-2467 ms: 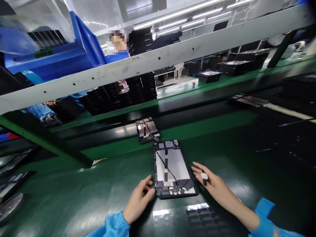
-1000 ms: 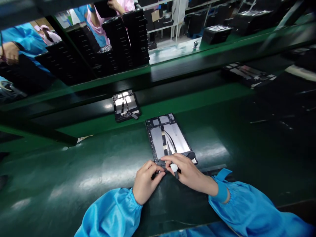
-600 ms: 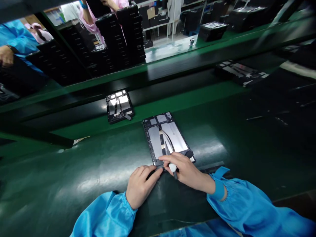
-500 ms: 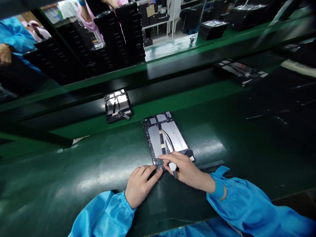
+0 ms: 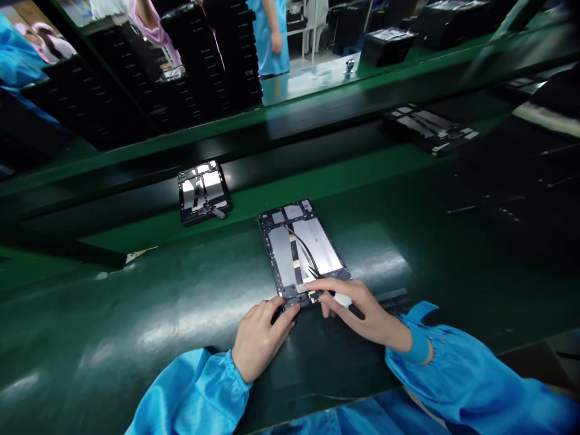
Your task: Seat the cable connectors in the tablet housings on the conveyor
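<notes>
An opened tablet with its back off (image 5: 299,251) lies on the green conveyor belt, showing silver panels and a thin black cable curving across them. My left hand (image 5: 260,339) grips its near left corner. My right hand (image 5: 357,307) rests along the near edge, its fingertips on the tablet. A small white-handled tool (image 5: 343,299) with a dark tip is held in that hand, with the tip pointing right. The hand hides part of the near edge. Farther up the belt lies a second opened tablet (image 5: 203,192).
Tall stacks of black trays (image 5: 199,60) stand along the far side of the line. An opened device (image 5: 430,130) lies on the dark belt at right. A person in a blue coat (image 5: 269,36) stands beyond the stacks, and other blue sleeves show at far left.
My right hand has slid right along the tablet's near edge, and the tool has swung from pointing toward me to pointing right. The view has drifted, and a standing person in blue has come into sight.
</notes>
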The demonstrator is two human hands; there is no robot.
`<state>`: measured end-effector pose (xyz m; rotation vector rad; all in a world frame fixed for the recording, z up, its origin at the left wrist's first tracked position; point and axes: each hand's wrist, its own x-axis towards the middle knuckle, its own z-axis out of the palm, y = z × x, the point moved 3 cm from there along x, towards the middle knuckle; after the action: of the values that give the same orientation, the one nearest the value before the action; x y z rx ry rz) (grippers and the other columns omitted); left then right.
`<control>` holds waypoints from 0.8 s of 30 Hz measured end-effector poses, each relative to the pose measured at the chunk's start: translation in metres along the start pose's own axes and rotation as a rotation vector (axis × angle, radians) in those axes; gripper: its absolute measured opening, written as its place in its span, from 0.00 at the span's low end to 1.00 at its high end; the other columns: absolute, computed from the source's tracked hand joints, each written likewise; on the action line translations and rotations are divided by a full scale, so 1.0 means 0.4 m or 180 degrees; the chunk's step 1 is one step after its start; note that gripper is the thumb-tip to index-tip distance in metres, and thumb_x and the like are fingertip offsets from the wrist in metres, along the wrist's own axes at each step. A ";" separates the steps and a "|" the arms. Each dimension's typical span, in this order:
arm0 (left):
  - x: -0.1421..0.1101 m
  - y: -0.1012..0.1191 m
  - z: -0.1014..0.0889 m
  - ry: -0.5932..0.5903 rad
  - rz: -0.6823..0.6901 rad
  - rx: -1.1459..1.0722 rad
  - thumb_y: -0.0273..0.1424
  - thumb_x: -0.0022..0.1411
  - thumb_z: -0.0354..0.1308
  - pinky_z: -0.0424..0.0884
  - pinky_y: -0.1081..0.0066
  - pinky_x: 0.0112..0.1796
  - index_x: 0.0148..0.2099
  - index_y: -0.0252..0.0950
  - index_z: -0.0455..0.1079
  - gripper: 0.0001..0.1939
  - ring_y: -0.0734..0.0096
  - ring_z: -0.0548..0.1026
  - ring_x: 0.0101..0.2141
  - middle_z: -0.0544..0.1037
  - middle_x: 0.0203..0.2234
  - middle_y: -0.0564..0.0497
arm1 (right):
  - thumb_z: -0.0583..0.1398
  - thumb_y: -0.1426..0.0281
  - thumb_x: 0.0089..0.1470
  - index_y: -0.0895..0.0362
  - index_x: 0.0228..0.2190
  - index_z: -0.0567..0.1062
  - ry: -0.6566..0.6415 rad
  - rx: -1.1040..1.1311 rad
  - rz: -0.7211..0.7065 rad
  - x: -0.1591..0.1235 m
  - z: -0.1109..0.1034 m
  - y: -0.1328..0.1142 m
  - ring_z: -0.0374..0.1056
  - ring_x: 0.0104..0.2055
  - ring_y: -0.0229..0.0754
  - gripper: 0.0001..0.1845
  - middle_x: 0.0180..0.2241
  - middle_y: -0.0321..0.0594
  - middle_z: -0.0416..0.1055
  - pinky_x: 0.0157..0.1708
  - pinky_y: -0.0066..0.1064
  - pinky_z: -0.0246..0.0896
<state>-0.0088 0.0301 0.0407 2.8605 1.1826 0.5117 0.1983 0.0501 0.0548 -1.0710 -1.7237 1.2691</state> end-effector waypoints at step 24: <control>-0.001 -0.008 -0.002 0.0132 -0.0011 -0.0209 0.29 0.67 0.53 0.67 0.70 0.37 0.54 0.42 0.69 0.15 0.70 0.69 0.39 0.71 0.44 0.47 | 0.55 0.70 0.59 0.59 0.34 0.71 0.0119 -0.0193 0.0489 -0.036 -0.040 0.041 0.67 0.24 0.34 0.07 0.29 0.39 0.70 0.23 0.25 0.64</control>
<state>-0.0117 0.0321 0.0411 2.8056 1.1535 0.6011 0.2215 0.0452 0.0418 -1.2755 -1.6878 1.2887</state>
